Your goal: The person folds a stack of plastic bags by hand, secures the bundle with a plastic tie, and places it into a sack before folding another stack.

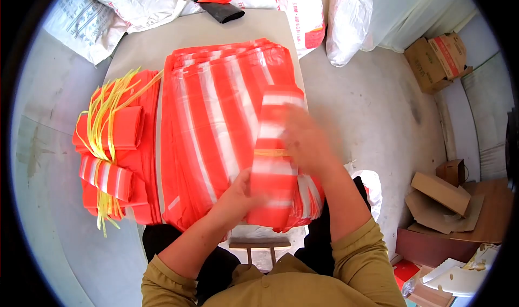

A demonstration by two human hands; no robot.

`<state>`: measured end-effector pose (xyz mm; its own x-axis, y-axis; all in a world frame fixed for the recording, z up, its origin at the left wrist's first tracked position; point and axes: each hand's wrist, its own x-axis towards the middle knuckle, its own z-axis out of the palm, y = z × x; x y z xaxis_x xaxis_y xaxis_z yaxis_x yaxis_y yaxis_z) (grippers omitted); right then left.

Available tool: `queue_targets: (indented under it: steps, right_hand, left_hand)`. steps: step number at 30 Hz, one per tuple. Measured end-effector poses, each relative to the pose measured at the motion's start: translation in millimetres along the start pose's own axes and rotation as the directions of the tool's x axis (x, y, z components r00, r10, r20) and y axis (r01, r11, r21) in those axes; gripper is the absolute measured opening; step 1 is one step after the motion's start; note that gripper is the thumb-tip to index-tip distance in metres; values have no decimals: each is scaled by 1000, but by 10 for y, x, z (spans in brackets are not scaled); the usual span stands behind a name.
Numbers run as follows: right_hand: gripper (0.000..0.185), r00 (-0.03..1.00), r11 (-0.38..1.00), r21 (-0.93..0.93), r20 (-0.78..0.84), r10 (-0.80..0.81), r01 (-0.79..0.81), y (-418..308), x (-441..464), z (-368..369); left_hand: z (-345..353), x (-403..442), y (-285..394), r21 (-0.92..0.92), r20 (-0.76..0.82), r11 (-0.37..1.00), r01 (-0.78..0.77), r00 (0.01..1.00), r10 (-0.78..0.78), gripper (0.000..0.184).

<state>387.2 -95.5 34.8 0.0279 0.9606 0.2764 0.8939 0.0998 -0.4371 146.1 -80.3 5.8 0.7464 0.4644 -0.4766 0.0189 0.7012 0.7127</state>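
Note:
A folded bundle of red-and-white striped plastic bags (273, 172) lies over the right edge of a larger stack of the same bags (216, 107). A yellow tie (272, 152) runs across the bundle's middle. My left hand (236, 198) grips the bundle's lower left edge, thumb on top and the other fingers partly hidden. At the bundle's upper right side is my right hand (305, 139), smeared by motion, so its fingers cannot be made out. Below it, bunched bag ends (309, 198) stick out beside the bundle.
Yellow strips (105, 112) lie across folded red bags (121, 128) and a small striped roll (106, 178) on the left. Beyond the stack, a dark roll (224, 11) rests on the table (146, 42). White sacks (143, 1) stand behind; cardboard boxes (440, 199) sit at right.

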Motion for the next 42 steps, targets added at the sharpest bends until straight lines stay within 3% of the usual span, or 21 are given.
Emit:
queue_targets:
  steps: [1, 4, 10, 16, 25, 31, 34, 37, 40, 42]
  right_hand:
    - [49, 985, 988, 94, 112, -130, 120, -63, 12, 77]
    - [52, 928, 964, 19, 265, -261, 265, -238, 0, 199]
    - [62, 927, 977, 31, 311, -210, 210, -122, 96, 293]
    - [61, 937, 974, 134, 279, -212, 181, 101, 264, 292]
    - [59, 964, 994, -17, 248, -100, 108, 218, 471, 345]
    - [62, 983, 996, -85, 183, 1, 15, 311, 525, 404]
    - [61, 985, 986, -80, 75, 153, -147, 419, 551, 501]
    - [62, 973, 946, -230, -40, 226, -229, 535, 542, 490]
    - [59, 937, 962, 79, -218, 273, -261, 478, 484, 263]
    - [55, 915, 950, 117, -259, 310, -288, 498, 426, 197]
  left_hand:
    - [15, -9, -1, 42, 5, 999, -17, 1000, 17, 71]
    - [-39, 36, -87, 133, 8, 990, -48, 999, 47, 74]
    - [-2, 51, -73, 116, -4, 991, -66, 998, 67, 76]
    - [-17, 55, -111, 73, 10, 995, -69, 998, 68, 79]
    - [-54, 64, -165, 74, 0, 994, -80, 997, 80, 74]
    - [-91, 74, -193, 78, 18, 992, -96, 995, 95, 77]
    - [-90, 69, -190, 88, 15, 992, -92, 996, 91, 76]
    - [-72, 39, -118, 93, 3, 994, -49, 999, 49, 76]
    - [-86, 25, -47, 60, 29, 998, -7, 1000, 5, 76]
    - [-104, 17, -47, 22, 60, 1000, 1, 998, -2, 76]
